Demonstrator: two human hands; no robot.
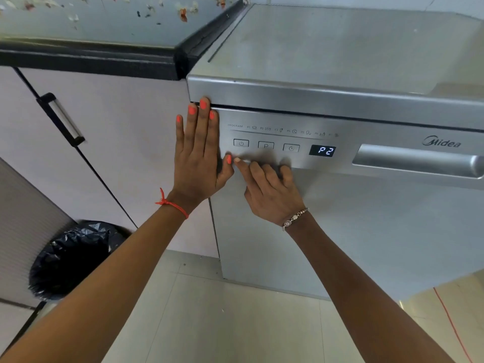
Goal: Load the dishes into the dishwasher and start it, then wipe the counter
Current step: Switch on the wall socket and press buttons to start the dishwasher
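The silver dishwasher (pixel 366 231) stands with its door closed. Its display (pixel 322 150) reads P2, and three buttons (pixel 266 145) sit in a row to the left of it. My left hand (pixel 197 155) lies flat with straight fingers against the door's upper left corner. My right hand (pixel 269 189) is just below the button row, index finger stretched out to the left near my left thumb, the other fingers curled and holding nothing. The counter (pixel 91 24) at the upper left is strewn with food scraps.
A pale cabinet door with a black handle (pixel 61 119) stands left of the dishwasher. A bin lined with a black bag (pixel 70 258) sits on the tiled floor at lower left. The recessed door handle (pixel 419 161) is at the right. A red cable (pixel 450 323) crosses the floor.
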